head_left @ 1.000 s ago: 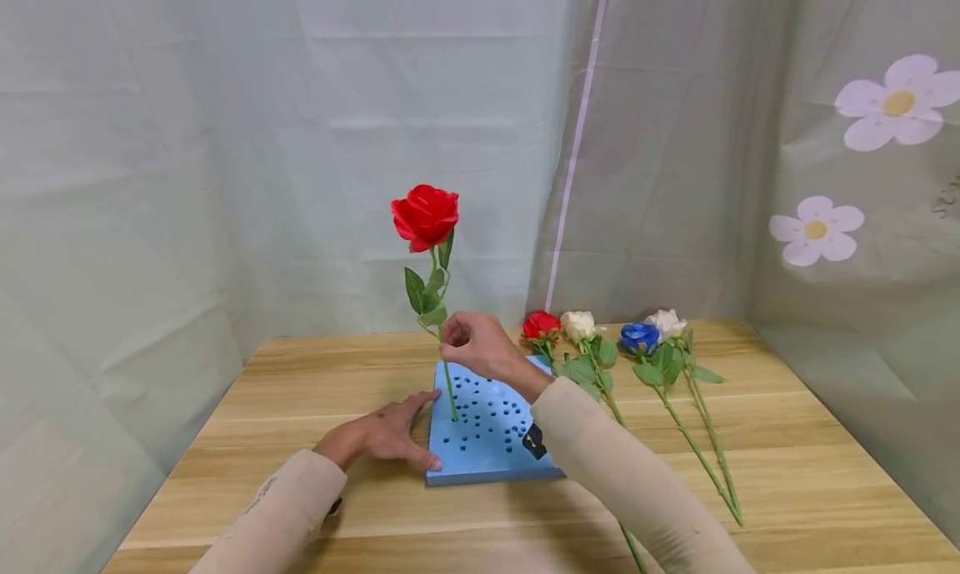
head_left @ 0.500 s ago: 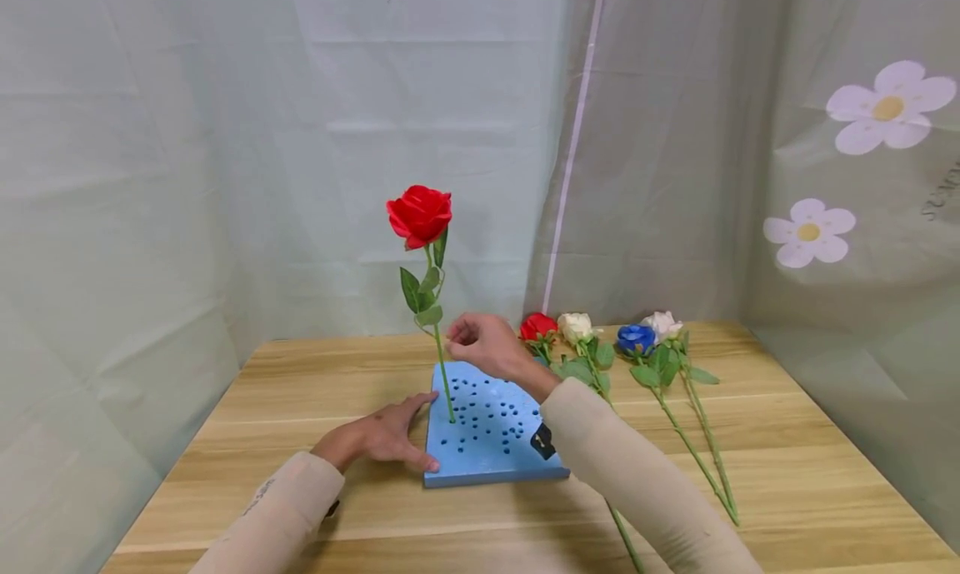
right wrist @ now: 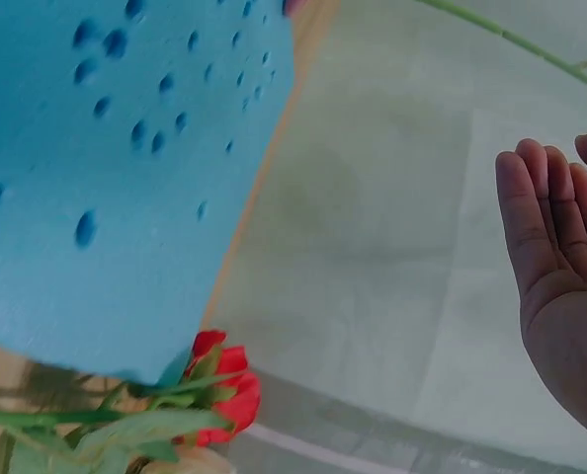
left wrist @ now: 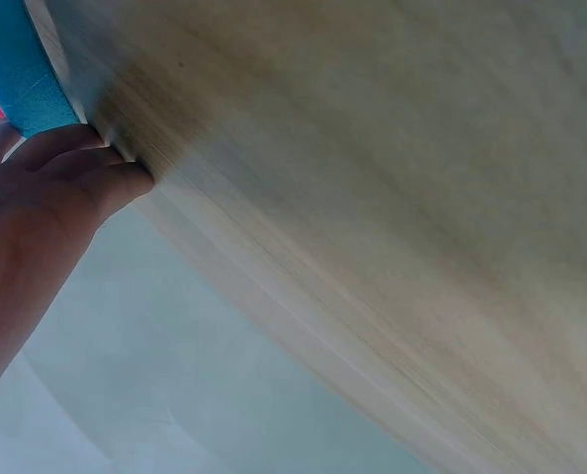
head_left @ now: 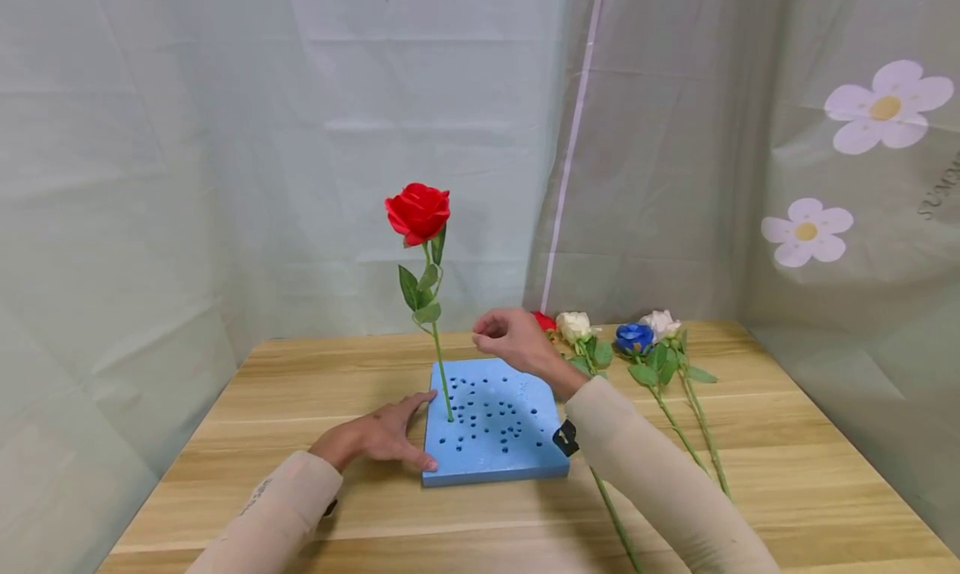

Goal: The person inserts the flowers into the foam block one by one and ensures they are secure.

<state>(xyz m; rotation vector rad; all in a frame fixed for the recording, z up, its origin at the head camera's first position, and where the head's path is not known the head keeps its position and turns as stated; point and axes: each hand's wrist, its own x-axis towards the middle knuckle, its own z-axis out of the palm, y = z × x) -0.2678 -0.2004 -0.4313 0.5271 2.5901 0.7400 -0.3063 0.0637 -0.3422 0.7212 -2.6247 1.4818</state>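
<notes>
A red rose (head_left: 417,213) stands in a hole near the left side of a blue foam board (head_left: 487,461), its stem leaning slightly left. My left hand (head_left: 382,432) rests at the board's left edge, thumb on the near corner and forefinger farther up the side. The left wrist view shows its fingers (left wrist: 61,158) against the blue edge. Above the board's back part, my right hand (head_left: 517,338) hovers to the right of the stem, holding nothing. Its fingers are loosely bent in the right wrist view, apart from the green stem (right wrist: 511,38).
Right of the board, a white rose (head_left: 573,326), a blue rose (head_left: 633,338) and a pale pink rose (head_left: 660,325) lie on the wooden table (head_left: 795,449). Another red rose (head_left: 545,321) is partly behind my right hand. Fabric curtains (head_left: 390,82) enclose the table.
My right hand has let go of the red rose's stem and moved right, away from it. The rose stays standing in the board. My left hand keeps its place at the board's edge.
</notes>
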